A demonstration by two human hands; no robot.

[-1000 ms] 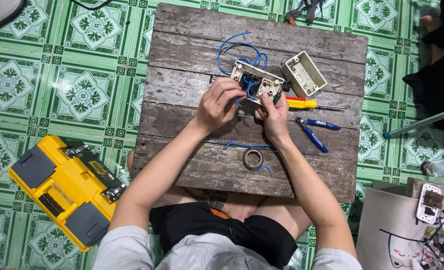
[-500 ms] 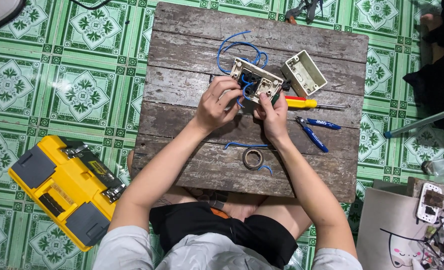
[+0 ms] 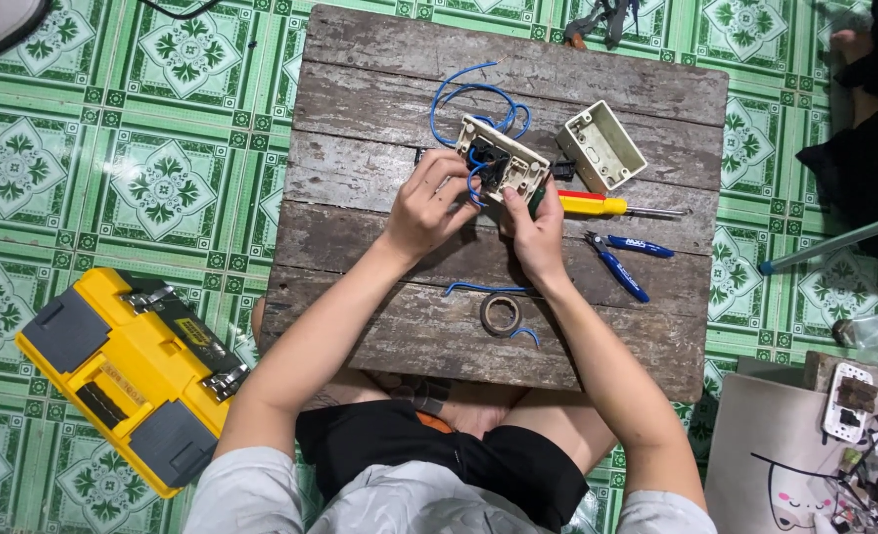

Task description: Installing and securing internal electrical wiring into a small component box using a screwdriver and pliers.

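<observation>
Green patterned floor tiles (image 3: 162,188) surround the weathered wooden tabletop (image 3: 379,326) where we sit and work. Our left hand (image 3: 427,203) and right hand (image 3: 536,229) meet at a cream switch plate (image 3: 503,158) lying face down near the middle of the tabletop, its back and terminals turned up toward us. The left grip is closed on a loop of blue wire (image 3: 473,183) at the plate's near edge; the right grip is closed on the plate's near right corner, steadying it.

As far as we can judge, the wiring is partway along: blue wire already runs from the plate and curls off toward the far edge, while the cream back box (image 3: 603,145) sits apart to the right, open and with nothing fitted in it. A short blue offcut (image 3: 483,289) and a roll of tape (image 3: 501,313) lie near us. We cannot tell whether any terminal is tightened.

The plate's long axis runs slantwise, from far left to near right, and the box beside it is tilted on a different slant. A yellow-handled screwdriver (image 3: 597,206) lies just right of our right hand, tip pointing right, with blue-handled pliers (image 3: 622,262) below it. A yellow toolbox (image 3: 122,376) rests on the floor at our left.
</observation>
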